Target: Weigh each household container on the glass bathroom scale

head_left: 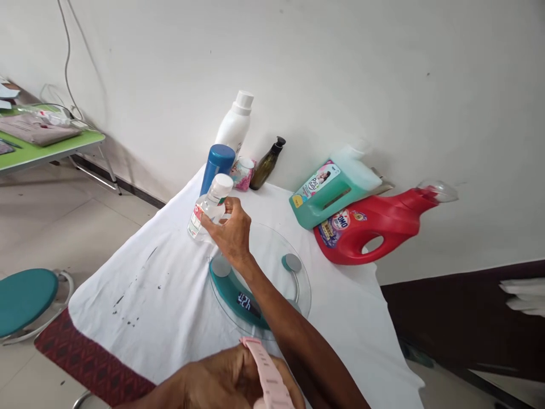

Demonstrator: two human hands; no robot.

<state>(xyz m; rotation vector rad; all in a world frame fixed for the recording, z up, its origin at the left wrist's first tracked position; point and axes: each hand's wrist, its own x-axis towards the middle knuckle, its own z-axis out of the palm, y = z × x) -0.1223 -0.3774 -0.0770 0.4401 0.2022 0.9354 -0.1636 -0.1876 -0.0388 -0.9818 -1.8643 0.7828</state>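
My right hand (232, 230) reaches over the table with its fingers closed on a clear plastic bottle (204, 211) that has a white cap and a red-and-white label. The bottle is at the far left rim of a round glass scale (304, 295); whether its base touches the cloth I cannot tell. A lit display (246, 302) shows on the scale's teal strip. My left hand (225, 375), low in front, is closed around a pink watch strap (268, 372); the lower part of both is cut off by the frame.
Behind the bottle stand a blue container (217, 167), a white bottle (235, 122), a small patterned jar (243, 173) and a dark pump bottle (267, 166). To the right are a green jug (313, 210) and a red detergent jug (374, 224). A teal stool (28, 301) is left.
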